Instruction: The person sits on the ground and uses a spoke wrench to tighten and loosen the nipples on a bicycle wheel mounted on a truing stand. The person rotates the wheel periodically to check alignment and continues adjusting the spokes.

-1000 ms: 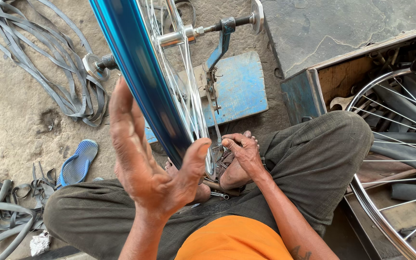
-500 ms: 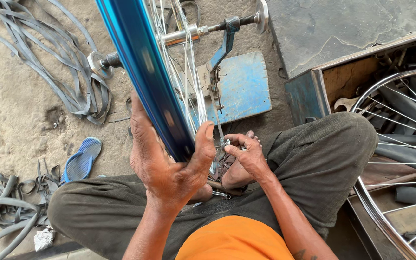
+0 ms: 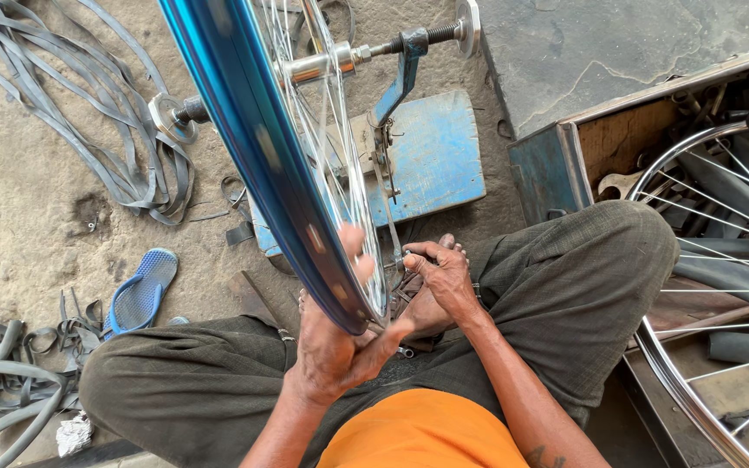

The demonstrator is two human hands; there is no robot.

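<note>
A bicycle wheel with a shiny blue rim [image 3: 244, 147] and thin silver spokes [image 3: 327, 165] stands upright on its axle [image 3: 322, 62] in a blue metal stand [image 3: 431, 160]. My left hand [image 3: 335, 347] cups the bottom of the rim from below, thumb up along its right side. My right hand [image 3: 444, 277] sits just right of the rim's lowest part, fingers pinched on a small metal tool [image 3: 405, 258] at the spoke ends. Both hands rest above my crossed legs in dark trousers [image 3: 565, 286].
Grey rubber inner tubes [image 3: 88, 113] lie looped on the sandy ground at left, more of them [image 3: 2, 364] at bottom left. A blue sandal [image 3: 140, 290] lies near my left knee. At right a wooden box [image 3: 591, 147] holds a silver wheel [image 3: 695, 260] and black tubes.
My left hand, spread flat against the rim a second ago, has slid down and closed around the rim's bottom. The right hand stays at the spoke ends.
</note>
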